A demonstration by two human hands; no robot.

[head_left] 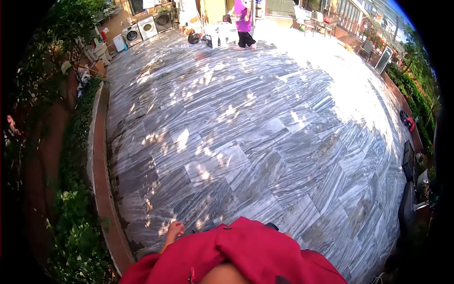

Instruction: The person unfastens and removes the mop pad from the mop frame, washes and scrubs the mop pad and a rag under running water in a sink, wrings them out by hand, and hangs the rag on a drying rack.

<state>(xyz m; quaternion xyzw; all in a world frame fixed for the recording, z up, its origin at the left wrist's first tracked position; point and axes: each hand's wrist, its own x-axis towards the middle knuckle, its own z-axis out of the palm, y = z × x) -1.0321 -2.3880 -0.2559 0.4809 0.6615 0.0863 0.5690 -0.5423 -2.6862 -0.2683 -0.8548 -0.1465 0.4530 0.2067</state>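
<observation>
Low in the head view, my left hand (176, 229) hangs beside the red top (255, 244), over the grey marbled floor (265, 142). Its fingers look curled, but whether they hold anything is too small to tell. Of my right hand only a sliver (288, 234) shows at the right edge of the top; its fingers are hidden. Neither hand visibly touches an object.
A low kerb (100, 180) with plants runs along the left. Washing machines (147, 27) stand at the back left. A person in purple (242, 19) stands at the back, near boxes (211, 40). Chairs (302, 18) are at the back right; dark panels (408, 160) line the right.
</observation>
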